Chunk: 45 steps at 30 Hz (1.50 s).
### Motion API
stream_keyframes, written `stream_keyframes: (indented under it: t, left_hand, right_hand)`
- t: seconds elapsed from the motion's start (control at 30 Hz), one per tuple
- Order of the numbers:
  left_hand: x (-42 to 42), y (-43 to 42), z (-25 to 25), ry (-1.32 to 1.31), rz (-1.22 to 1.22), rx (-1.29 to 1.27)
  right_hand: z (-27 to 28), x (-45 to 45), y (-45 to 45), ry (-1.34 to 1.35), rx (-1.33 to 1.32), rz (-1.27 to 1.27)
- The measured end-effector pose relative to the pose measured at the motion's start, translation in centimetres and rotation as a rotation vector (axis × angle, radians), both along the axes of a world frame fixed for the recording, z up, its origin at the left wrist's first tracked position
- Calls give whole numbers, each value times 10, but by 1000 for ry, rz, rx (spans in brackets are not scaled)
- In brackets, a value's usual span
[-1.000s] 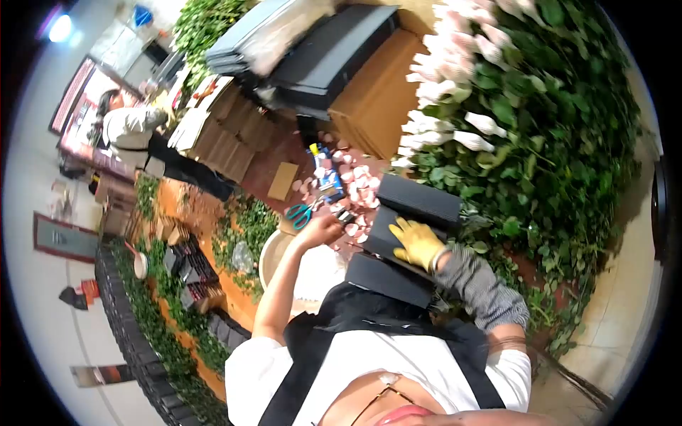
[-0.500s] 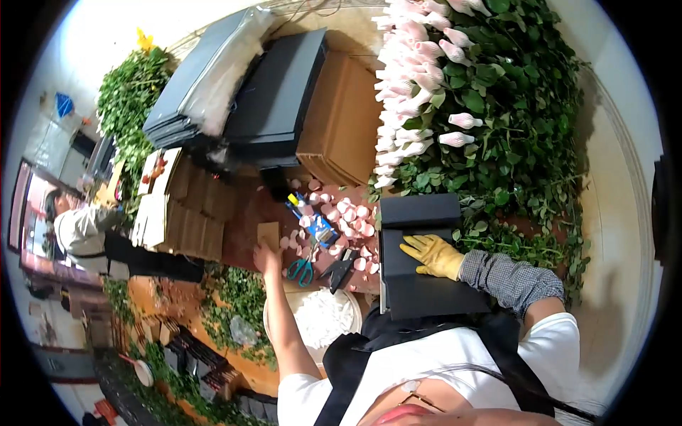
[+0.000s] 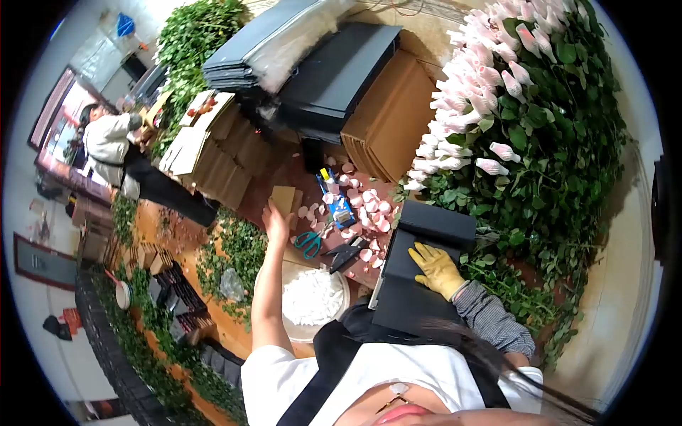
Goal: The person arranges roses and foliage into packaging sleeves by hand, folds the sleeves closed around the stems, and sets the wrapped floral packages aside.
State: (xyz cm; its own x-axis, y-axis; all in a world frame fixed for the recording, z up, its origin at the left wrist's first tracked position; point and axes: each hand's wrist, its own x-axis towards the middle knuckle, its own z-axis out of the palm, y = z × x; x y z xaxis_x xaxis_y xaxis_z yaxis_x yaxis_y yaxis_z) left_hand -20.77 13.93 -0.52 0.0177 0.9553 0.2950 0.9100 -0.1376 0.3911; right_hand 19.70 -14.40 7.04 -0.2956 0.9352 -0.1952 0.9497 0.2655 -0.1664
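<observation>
My bare left hand (image 3: 275,220) reaches out over the bench and grips the near edge of a small brown cardboard piece (image 3: 283,198). More brown card shows just beside and under that piece. My right hand (image 3: 437,271), in a yellow glove with a checked sleeve above it, lies with fingers spread on a black folded board (image 3: 408,284) in front of my body. Between the hands are teal-handled scissors (image 3: 308,244), a black stapler-like tool (image 3: 347,254), a blue tool (image 3: 341,211) and scattered pink petals (image 3: 371,204).
Roses in pink sleeves (image 3: 469,92) with leafy stems are heaped at right. Dark board stacks (image 3: 334,71) and cardboard sheets (image 3: 391,113) stand at the back. A tub of white pieces (image 3: 312,297) is near my body. Another person (image 3: 117,156) stands at far left.
The whole view has turned and shifted as my head moved. My left hand stays at the cardboard piece, which looks slightly raised or tilted; my right hand stays on the black board.
</observation>
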Motion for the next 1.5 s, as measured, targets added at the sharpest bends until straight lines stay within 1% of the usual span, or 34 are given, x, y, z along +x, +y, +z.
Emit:
stream_keyframes:
  t: [0.07, 0.1, 0.17, 0.2, 0.27, 0.3, 0.33, 0.37, 0.43, 0.5, 0.53, 0.57, 0.63, 0.67, 0.7, 0.73, 0.77, 0.8, 0.83, 0.87, 0.9, 0.97, 1.03, 1.07, 1.1, 1.17, 1.23, 1.3, 1.33, 1.37, 1.4, 1.43, 1.47, 1.5]
  left_hand:
    - [2, -11, 5, -62, 5, 13]
    - [5, -13, 9, -143, 37, -46]
    - [20, -32, 37, -194, 60, -49]
    - [24, -41, 38, -219, 36, 30]
    - [44, -79, 50, -327, -85, -147]
    - [64, -110, 107, -747, -171, -666]
    - [70, -123, 106, -825, -341, -760]
    - [88, -140, 133, -776, -334, -958]
    - [104, -147, 89, -884, -578, -839]
    - [122, -150, 102, -871, -573, -1107]
    - [134, -151, 125, -652, -583, -1201]
    - [139, -145, 117, -585, -609, -1340]
    - [154, -140, 74, -615, -535, -1398]
    - [162, -136, 51, -563, -410, -1424]
    - [175, -141, 52, -576, -467, -1371]
    - [185, -150, 14, -852, -495, -1319]
    - [196, -157, 52, -535, -564, -1185]
    - [198, -154, 10, -538, -609, -1069]
    - [200, -151, -12, -412, -699, -825]
    - [204, -158, -13, -521, -660, -744]
    - [206, -163, 6, -421, -616, -698]
    - [213, -166, -11, -227, -695, -415]
    - [217, -170, 18, -229, -708, -528]
    - [219, -166, 25, -208, -744, -581]
    - [221, -162, 24, -167, -753, -577]
    - [227, -159, 20, 96, -730, -537]
    - [230, -158, 18, 207, -750, -449]
    - [232, -155, 23, 278, -807, -447]
    - [232, -157, 37, 172, -801, -469]
    - [232, -159, 58, 68, -792, -491]
    - [226, -158, 96, -131, -953, -620]
    - [222, -160, 134, -369, -1142, -925]
    - [222, -166, 134, -621, -1310, -1225]
    - [223, -172, 134, -881, -1462, -1521]
  right_hand:
    - [-10, 2, -5, -4, 76, 3]
    - [-9, 2, -3, 2, 84, 23]
    - [-3, -2, -1, -19, 37, -16]
    - [-2, -2, -2, -9, 42, -20]
    - [-1, -1, -4, 18, 77, -18]
    - [-3, 1, -4, 24, 77, -27]
    - [-7, 1, -4, 26, 57, -20]
    - [-10, 2, -4, 29, 39, -17]
    - [-16, 4, -5, 70, 66, -46]
    - [-21, 8, -5, 136, 145, 11]
    - [-18, 10, -4, 159, 98, 13]
    - [-19, 9, -7, 163, 98, -8]
    - [-27, 9, -6, 167, 141, -14]
    - [-50, 9, -6, 185, 289, -9]
    - [-42, 9, -10, 185, 289, 16]
    - [-17, 11, -10, 211, 267, -21]
    - [-2, 7, -2, 239, 245, -30]
    - [-5, 5, 1, 340, 337, -88]
    - [11, 4, 2, 435, 264, -143]
    - [7, 5, 4, 429, 289, -210]
    - [3, 9, 3, 355, 290, -273]
    - [-19, 19, 5, 548, 242, -263]
    - [-6, 8, 9, 358, 255, -159]
    - [-3, 7, 11, 176, 92, -130]
    - [0, 4, 12, 172, 92, -128]
    - [5, -3, 15, -7, 12, -100]
    - [5, -10, 19, -56, 4, -91]
    - [4, -19, 18, -184, -18, -147]
    - [-11, -13, 17, -219, -5, -124]
    - [-10, -13, 19, -217, -8, -120]
    - [-7, -13, 21, -190, -21, -120]
    - [-5, -13, 20, -165, -38, -119]
    - [-21, -6, 17, -164, -43, -114]
    - [-58, 7, 15, -180, 151, -63]
